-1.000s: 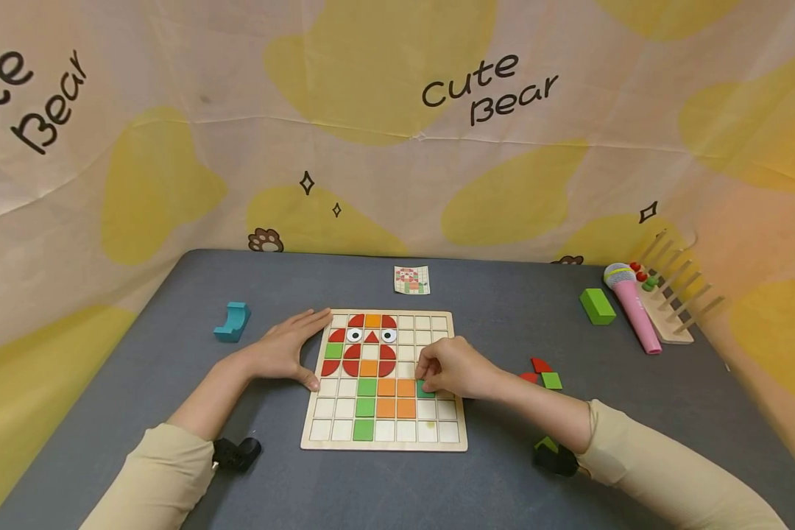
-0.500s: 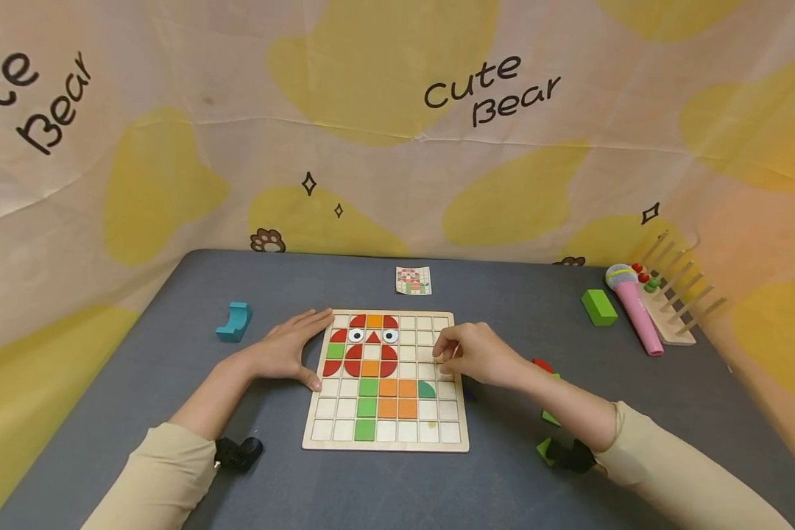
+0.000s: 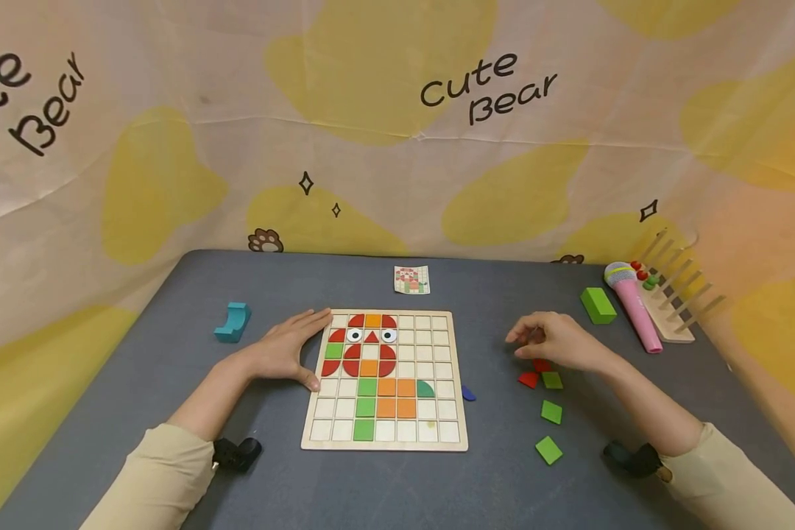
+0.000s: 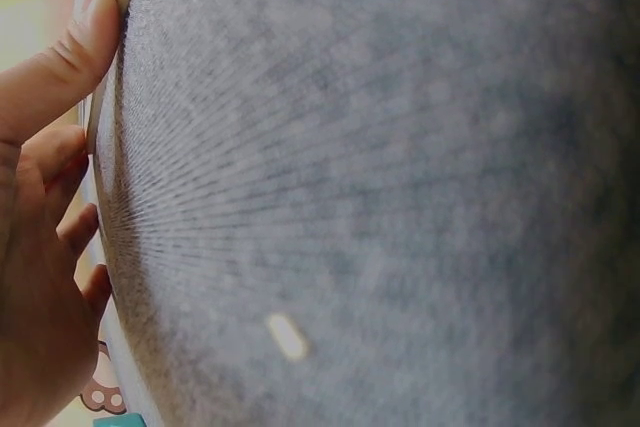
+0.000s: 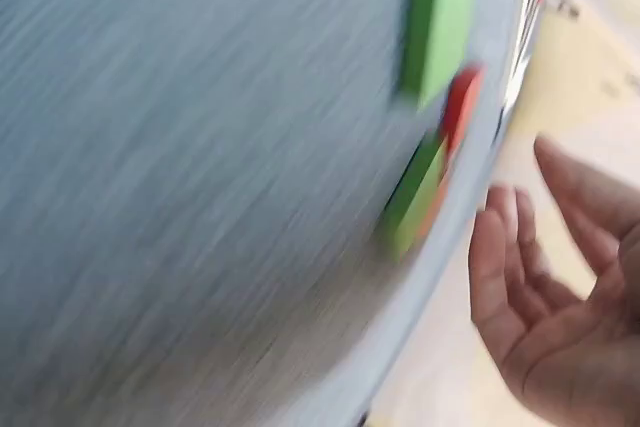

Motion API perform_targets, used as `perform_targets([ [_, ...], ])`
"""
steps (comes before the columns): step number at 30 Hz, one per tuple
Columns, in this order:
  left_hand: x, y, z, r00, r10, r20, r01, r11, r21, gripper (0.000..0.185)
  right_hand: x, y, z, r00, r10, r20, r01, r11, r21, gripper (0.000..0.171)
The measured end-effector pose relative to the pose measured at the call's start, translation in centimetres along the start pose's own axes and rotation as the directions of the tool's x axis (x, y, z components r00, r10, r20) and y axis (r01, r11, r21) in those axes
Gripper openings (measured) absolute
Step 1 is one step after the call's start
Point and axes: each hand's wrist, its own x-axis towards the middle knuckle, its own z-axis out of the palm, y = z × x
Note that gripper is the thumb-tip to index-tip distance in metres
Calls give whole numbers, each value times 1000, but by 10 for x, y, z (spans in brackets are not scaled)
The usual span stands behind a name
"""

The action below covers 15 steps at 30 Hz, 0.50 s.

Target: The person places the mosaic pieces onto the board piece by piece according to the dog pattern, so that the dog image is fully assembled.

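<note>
A wooden grid board (image 3: pixel 437 434) lies mid-table with a pattern of red, orange and green tiles and two eye pieces. Along its left edge rests my left hand (image 3: pixel 280 349), fingers stretched to the top corner and thumb on the side; the left wrist view shows the fingers (image 4: pixel 62 152) against the edge. My right hand (image 3: pixel 556 340) hovers right of the board over red pieces (image 3: pixel 528 380) and a green square tile (image 3: pixel 552 380), holding nothing. In the right wrist view its thumb and fingers (image 5: pixel 490 267) are spread apart. A dark-green quarter-circle tile (image 3: pixel 425 389) sits in the grid.
A blue piece (image 3: pixel 468 394) lies at the board's right edge. Loose green tiles (image 3: pixel 548 450) lie nearer me. A pattern card (image 3: pixel 411 280) is behind the board. Farther out are a teal block (image 3: pixel 232 322), green block (image 3: pixel 598 305), pink microphone (image 3: pixel 636 313) and pegged wooden stand (image 3: pixel 676 324).
My right hand has let go of the dark-green quarter-circle tile in the grid and moved right, off the board, over the loose pieces. My left hand has stayed at the board's edge.
</note>
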Motion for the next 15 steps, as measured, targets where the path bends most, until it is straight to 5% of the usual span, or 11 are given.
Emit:
perform_targets([
  [9, 1, -2, 2, 1000, -19, 5, 19, 1000, 0, 125, -24, 38, -19, 977, -110, 182, 75, 979, 187, 21],
  [15, 1, -2, 1, 1000, -6, 1, 6, 1000, 6, 125, -34, 48, -21, 979, -78, 189, 48, 986, 157, 24],
])
